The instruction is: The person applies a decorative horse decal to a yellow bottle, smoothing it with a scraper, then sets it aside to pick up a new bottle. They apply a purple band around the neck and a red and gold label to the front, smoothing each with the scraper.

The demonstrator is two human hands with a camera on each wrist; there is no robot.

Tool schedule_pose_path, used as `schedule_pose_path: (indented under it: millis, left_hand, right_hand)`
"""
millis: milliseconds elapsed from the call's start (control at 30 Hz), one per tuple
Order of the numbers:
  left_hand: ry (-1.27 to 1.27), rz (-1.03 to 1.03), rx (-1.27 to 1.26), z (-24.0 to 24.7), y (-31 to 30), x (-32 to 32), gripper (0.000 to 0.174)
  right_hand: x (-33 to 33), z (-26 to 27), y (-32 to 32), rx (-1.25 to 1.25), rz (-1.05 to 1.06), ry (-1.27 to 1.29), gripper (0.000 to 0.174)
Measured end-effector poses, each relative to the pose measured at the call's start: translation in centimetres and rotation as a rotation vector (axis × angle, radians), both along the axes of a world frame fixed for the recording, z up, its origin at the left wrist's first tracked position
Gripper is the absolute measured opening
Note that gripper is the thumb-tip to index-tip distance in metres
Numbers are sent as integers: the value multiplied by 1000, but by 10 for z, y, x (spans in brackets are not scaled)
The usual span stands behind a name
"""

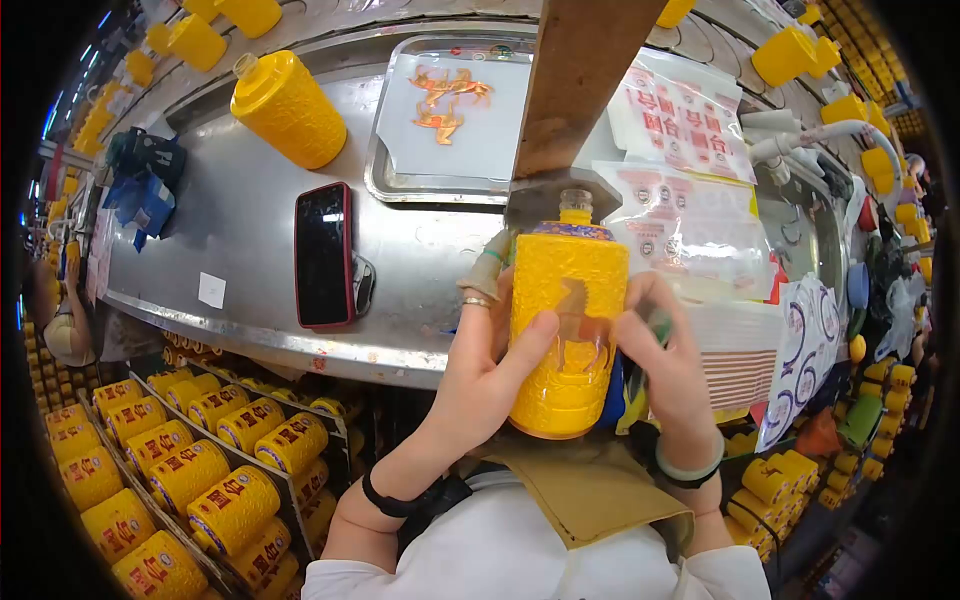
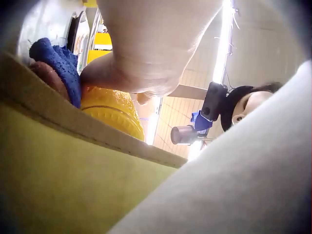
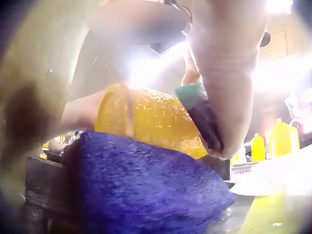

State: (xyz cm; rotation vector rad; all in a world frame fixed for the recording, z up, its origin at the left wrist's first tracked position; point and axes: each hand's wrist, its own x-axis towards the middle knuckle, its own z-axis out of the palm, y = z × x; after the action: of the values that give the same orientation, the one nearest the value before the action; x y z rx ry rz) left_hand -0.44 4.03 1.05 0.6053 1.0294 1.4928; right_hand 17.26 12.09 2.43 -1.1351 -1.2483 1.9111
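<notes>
A yellow embossed bottle (image 1: 570, 395) with a clear glass neck stands nearly upright in front of the person's chest. My left hand (image 1: 480, 385) grips its left side, thumb across the front beside a brownish-gold horse-shaped decal (image 1: 580, 325). At the right side, my right hand (image 1: 665, 355) has curled fingers close to the decal. The right wrist view shows a small dark pad with a green edge (image 3: 200, 114) held in that hand against the yellow bottle (image 3: 151, 114). Below the bottle lies a blue cloth (image 3: 151, 183). The left hand's fingers behind the bottle are hidden.
On the metal table (image 1: 240, 230) are a phone (image 1: 323, 255), another yellow bottle (image 1: 290, 110) and a tray (image 1: 380, 180) with horse decals. A brown post (image 1: 575, 80) rises behind the bottle. Printed sheets (image 1: 680, 230) lie right; racked yellow bottles (image 1: 235, 505) stand lower left.
</notes>
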Motion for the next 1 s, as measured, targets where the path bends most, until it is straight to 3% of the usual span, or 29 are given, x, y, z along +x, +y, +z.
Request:
schedule_pose_path:
  millis: [100, 167, 200, 267, 300, 367, 400, 533, 633, 667, 700, 767, 800, 833, 900, 933, 1000]
  left_hand:
    - [-15, -43, 10, 0, -2, -5, 67]
    - [91, -88, 34, -1, -4, -5, 73]
    - [90, -92, 37, 0, -3, -4, 73]
    - [50, -88, 11, 3, -3, -3, 85]
    - [50, -94, 14, 3, -2, -2, 85]
    - [38, -80, 29, 2, -3, -1, 84]
    - [40, -87, 32, 3, -3, -1, 84]
    - [55, -79, 18, 4, -4, 0, 83]
    - [112, -62, 23, 1, -6, 0, 85]
    - [143, -42, 24, -2, -8, 0, 88]
    - [146, -48, 26, -8, -12, 0, 88]
    - [437, 9, 195, -21, -23, -3, 98]
    - [513, 18, 225, -16, -25, -3, 114]
    - [519, 14, 221, -12, -27, -4, 114]
    - [1030, -15, 349, -5, -33, -6, 120]
    - [1141, -32, 311, -3, -36, -4, 116]
    - [1215, 13, 302, -11, -36, 3, 112]
  right_hand:
    - [5, 13, 17, 76, 61, -61, 24]
    - [-3, 32, 21, 379, -50, -111, 25]
    - [-7, 38, 25, 382, -54, -113, 25]
    - [-13, 49, 32, 802, 42, -294, 30]
    - [-15, 59, 34, 804, 36, -296, 30]
    - [-20, 76, 35, 1127, 375, -398, 34]
    - [-25, 74, 32, 1126, 419, -363, 31]
    - [-30, 66, 44, 1396, 225, -521, 34]
    - [-21, 68, 47, 1306, 41, -519, 32]
    - [-15, 66, 45, 1081, 53, -395, 31]
    - [-12, 56, 43, 1081, 46, -396, 31]
    - [-7, 32, 39, 854, -58, -159, 28]
    - [-3, 34, 29, 507, -50, -86, 28]
    - [-1, 29, 25, 392, -31, -39, 25]
    - [-1, 23, 22, 333, 47, -80, 33]
    - [-4, 20, 19, 326, 47, -75, 33]
    - [-16, 14, 11, 239, 27, -21, 49]
